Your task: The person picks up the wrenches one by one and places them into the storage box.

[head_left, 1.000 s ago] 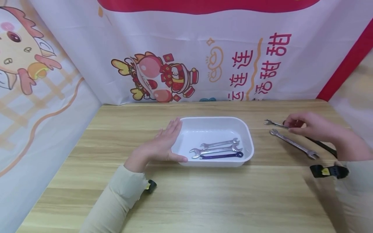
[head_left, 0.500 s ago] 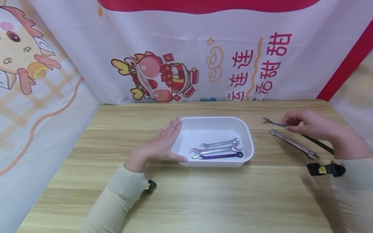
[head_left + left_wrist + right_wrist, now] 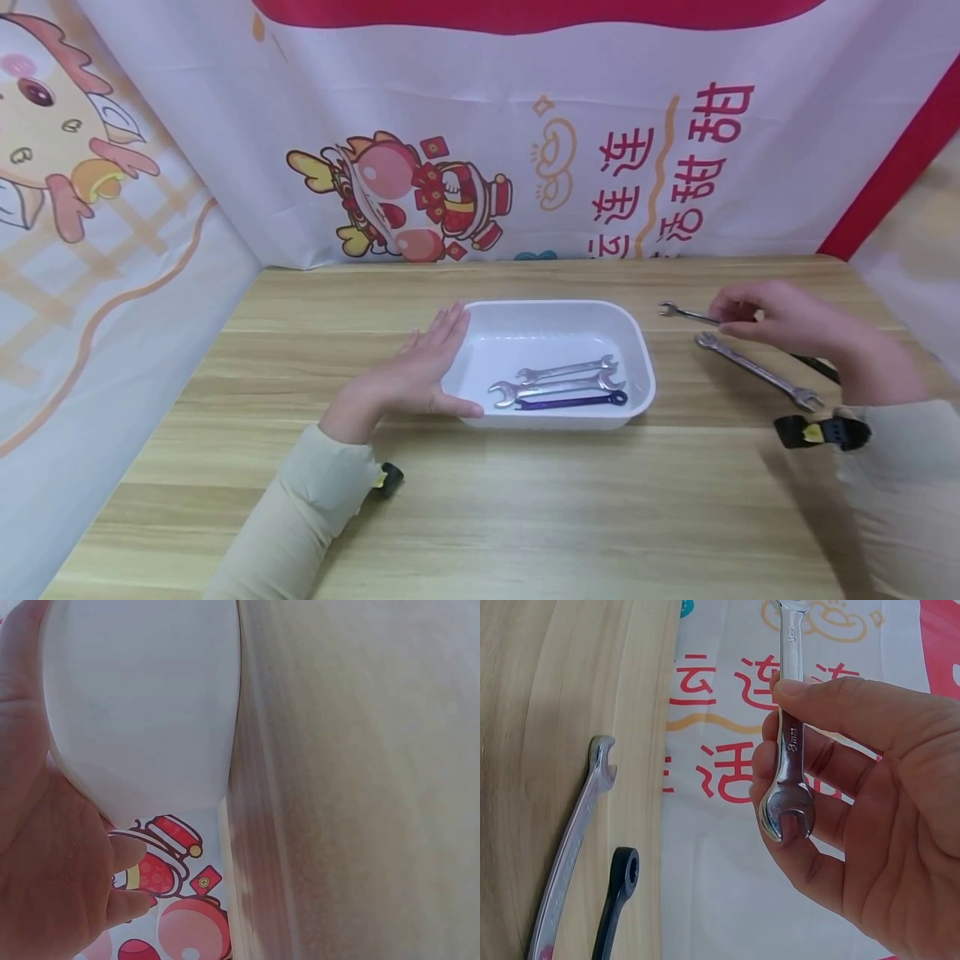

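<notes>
My left hand (image 3: 416, 375) lies against the left end of a white plastic tray (image 3: 551, 422), fingers straight along its rim and thumb at the front. Inside the tray are two silver wrenches (image 3: 570, 367) and a dark purple-blue wrench (image 3: 572, 402). To the right, my right hand (image 3: 780, 317) pinches a silver double open-end wrench (image 3: 792, 742) between thumb and fingers, raised off the table. Below it on the table rests another silver open-end wrench (image 3: 759, 372). A black wrench with a ring end (image 3: 615, 904) lies beside that one, partly hidden by my right arm in the head view.
The wooden table (image 3: 525, 508) ends at the back against a white printed cloth (image 3: 262, 108). Another printed cloth (image 3: 112, 300) hangs at the left side. Table surface separates the tray from the loose wrenches.
My right hand has moved left toward the tray, carrying the silver open-end wrench with it. The left hand, the tray and the wrenches in it have stayed put.
</notes>
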{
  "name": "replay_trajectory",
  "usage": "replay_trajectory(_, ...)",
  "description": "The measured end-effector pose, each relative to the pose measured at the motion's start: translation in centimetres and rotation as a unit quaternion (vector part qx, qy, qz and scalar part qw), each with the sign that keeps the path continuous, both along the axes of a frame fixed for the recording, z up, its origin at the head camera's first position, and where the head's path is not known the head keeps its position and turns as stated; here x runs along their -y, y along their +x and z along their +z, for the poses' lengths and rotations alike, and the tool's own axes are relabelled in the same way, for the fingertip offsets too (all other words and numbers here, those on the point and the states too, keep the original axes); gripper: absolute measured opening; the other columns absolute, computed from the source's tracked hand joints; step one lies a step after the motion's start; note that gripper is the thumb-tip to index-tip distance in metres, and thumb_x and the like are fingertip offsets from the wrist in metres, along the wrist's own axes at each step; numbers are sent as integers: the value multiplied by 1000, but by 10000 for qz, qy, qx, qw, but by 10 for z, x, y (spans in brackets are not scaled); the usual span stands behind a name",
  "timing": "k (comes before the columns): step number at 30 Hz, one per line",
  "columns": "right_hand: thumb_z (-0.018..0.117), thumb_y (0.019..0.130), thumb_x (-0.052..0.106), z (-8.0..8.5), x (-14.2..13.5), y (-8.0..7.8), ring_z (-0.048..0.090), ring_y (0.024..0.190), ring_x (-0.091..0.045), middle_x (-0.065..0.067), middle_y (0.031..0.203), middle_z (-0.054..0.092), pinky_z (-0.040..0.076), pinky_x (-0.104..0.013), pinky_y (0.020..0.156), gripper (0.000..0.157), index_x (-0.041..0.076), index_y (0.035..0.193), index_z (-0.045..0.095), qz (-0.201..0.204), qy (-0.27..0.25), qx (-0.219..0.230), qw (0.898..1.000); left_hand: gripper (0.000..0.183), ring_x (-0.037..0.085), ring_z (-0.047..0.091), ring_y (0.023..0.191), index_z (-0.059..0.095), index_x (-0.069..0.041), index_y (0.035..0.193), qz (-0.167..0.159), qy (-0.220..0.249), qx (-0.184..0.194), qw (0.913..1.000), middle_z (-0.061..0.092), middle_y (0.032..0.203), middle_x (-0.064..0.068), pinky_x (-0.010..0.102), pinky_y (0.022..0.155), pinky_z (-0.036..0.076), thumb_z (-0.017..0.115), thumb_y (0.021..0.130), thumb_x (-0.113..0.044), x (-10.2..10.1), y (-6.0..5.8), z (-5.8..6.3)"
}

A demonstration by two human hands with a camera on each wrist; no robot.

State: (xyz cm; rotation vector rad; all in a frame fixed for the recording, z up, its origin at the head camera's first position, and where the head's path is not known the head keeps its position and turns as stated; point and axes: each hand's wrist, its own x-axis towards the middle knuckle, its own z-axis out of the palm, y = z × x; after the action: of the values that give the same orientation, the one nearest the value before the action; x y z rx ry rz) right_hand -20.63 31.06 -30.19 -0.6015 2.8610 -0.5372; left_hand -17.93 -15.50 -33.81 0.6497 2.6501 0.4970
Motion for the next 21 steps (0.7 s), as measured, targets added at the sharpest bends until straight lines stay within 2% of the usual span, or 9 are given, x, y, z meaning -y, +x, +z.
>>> replay_trajectory(8,71,90,8,2,11,-1,57,88,-19,-3,96,68,53,-21,73,18,10,108,69,8,-91,216,9997,133,21,-16,155,-13,-21,159,-53,52,-58,10000,-20,167,-4,59,123,0,73,72,-72,0,0,0)
replay_trajectory(15,72,90,12,0,21,-3,57,89,-17,-2,98,68,52,-21,73,18,11,108,69,10,-178,270,9995,134,20,-16,155,-13,-21,159,-49,48,-43,10000,-21,167,-5,59,124,0,72,71,-73,0,0,0)
replay_trajectory(21,72,90,14,0,29,-5,59,92,-17,-3,100,69,53,-27,78,18,12,108,69,100,-261,314,9991,133,21,-16,155,-13,-20,159,-52,51,-32,10000,-20,167,-3,59,124,-1,73,71,-71,0,0,1)
